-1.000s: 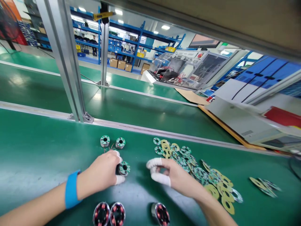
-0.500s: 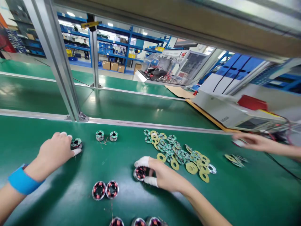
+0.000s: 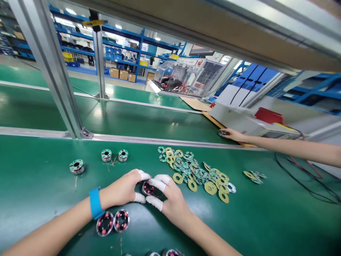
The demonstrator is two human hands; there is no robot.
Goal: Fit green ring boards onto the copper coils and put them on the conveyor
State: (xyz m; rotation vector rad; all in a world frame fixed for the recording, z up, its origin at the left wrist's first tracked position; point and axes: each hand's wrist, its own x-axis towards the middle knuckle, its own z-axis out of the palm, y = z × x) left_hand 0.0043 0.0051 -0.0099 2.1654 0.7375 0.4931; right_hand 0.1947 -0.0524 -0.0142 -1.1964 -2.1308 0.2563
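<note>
Two green surfaces fill most of the view: the near table point(image 3: 39, 185) that carries the parts, and beyond a metal rail a second green belt point(image 3: 149, 122) running the same way, with an aluminium post point(image 3: 50, 74) rising from the rail at the left. Beyond these, a co-worker's arm point(image 3: 293, 149) reaches in from the right, its hand at the far edge of the belt. On the table, a spread heap of thin green and yellow ring boards point(image 3: 197, 172) lies just right of centre, with a small separate cluster of rings point(image 3: 253, 175) well apart to the right. The person's left hand point(image 3: 122, 188), a blue wristband point(image 3: 95, 203) on the wrist, and right hand point(image 3: 170, 201) meet at the middle of the table; both wear white finger cots. Their fingers point(image 3: 159, 183) are closed from both sides on one small wound coil point(image 3: 147, 187), which sits between the two hands just above or on the table; I cannot tell whether it is lifted. Two more coils point(image 3: 113, 222) with red windings lie side by side, touching, just beside the left wrist. Farther back, a pair of coils topped with green boards point(image 3: 114, 155) stands near the rail, and a single board-topped coil point(image 3: 77, 166) stands apart to their left.
</note>
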